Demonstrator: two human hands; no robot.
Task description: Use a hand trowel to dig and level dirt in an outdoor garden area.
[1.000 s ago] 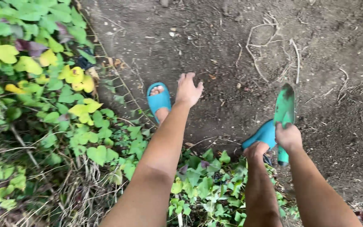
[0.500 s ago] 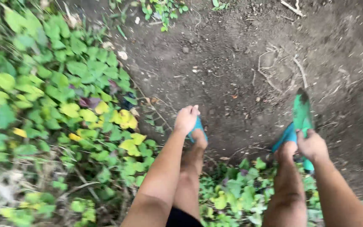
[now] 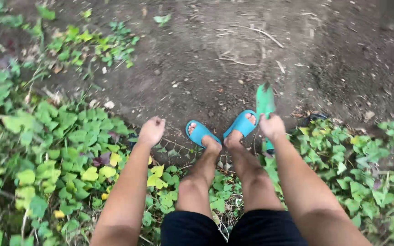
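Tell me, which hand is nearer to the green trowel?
The right. The right hand is closed around the green trowel, holding its handle beside the right sandal. The left hand hangs empty on the far side of both feet, above the leafy vines.

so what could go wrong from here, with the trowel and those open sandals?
1. The right hand grips a green trowel whose blade sits right beside the foot in the open blue sandal; a slip could nick the bare toes.
2. A wire mesh lies half hidden under the vines just behind the heels, so a backward step might snag.
3. The left hand is closed and holds nothing, so it gives no support on the loose soil.
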